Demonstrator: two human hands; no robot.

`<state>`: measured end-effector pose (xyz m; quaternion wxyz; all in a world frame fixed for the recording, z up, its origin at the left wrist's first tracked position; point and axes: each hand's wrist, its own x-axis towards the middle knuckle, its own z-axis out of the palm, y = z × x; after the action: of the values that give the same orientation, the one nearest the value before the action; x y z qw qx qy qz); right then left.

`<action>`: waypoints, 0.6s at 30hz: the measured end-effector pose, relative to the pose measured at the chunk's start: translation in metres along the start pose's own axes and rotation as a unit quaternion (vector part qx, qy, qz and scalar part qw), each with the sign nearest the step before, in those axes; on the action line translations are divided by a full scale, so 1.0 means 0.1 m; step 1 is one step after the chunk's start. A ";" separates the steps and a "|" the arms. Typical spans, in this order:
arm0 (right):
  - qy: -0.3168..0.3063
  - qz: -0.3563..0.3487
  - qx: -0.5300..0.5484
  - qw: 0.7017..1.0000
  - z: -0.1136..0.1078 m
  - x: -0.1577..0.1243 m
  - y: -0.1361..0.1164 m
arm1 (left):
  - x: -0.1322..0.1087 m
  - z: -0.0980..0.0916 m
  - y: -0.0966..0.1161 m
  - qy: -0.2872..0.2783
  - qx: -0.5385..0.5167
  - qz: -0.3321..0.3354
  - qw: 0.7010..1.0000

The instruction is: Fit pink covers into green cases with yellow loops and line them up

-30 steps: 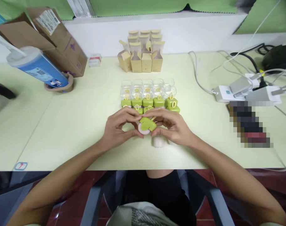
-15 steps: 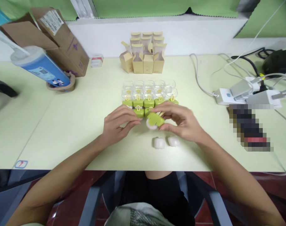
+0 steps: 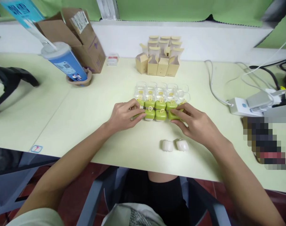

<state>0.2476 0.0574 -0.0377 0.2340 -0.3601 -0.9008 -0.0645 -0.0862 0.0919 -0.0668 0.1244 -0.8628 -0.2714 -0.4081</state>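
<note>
Small glossy green cases [image 3: 161,115] with white bases and yellow loops stand in two rows on the table. At the right end of the front row, my right hand [image 3: 196,124] is closed on a green case [image 3: 173,115], thumb in front and fingers over it. My left hand [image 3: 126,115] has its thumb and fingers around the green case at the front row's left end, which it mostly hides. Two plain white cases [image 3: 167,145] lie nearer the table edge. Behind the green rows are clear plastic shells [image 3: 161,89], some with yellow marks inside.
Open small cardboard boxes [image 3: 162,66] stand by the wall. At the left are a large brown carton [image 3: 93,53], a blue cup [image 3: 70,67] in a holder and a small white-red box [image 3: 113,59]. A power strip [image 3: 241,106] with cables and a pixelated dark object [image 3: 262,138] occupy the right.
My right hand has set the tilted green case down at the right of the front row. My left hand has moved to the row's left end. The view has shifted left.
</note>
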 end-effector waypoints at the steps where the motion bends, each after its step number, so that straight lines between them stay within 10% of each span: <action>1: -0.007 -0.001 -0.010 1.000 0.01 0.00 0.00 | 0.00 -0.01 -0.01 -0.004 0.003 0.006 1.000; 18: -0.027 -0.015 0.004 1.000 0.09 0.02 0.01 | 0.01 -0.07 -0.11 -0.015 0.008 0.039 0.999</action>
<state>0.2435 0.0622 -0.0448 0.2097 -0.3474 -0.9123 -0.0545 -0.0968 0.0984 -0.0611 0.1430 -0.8775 -0.2430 -0.3880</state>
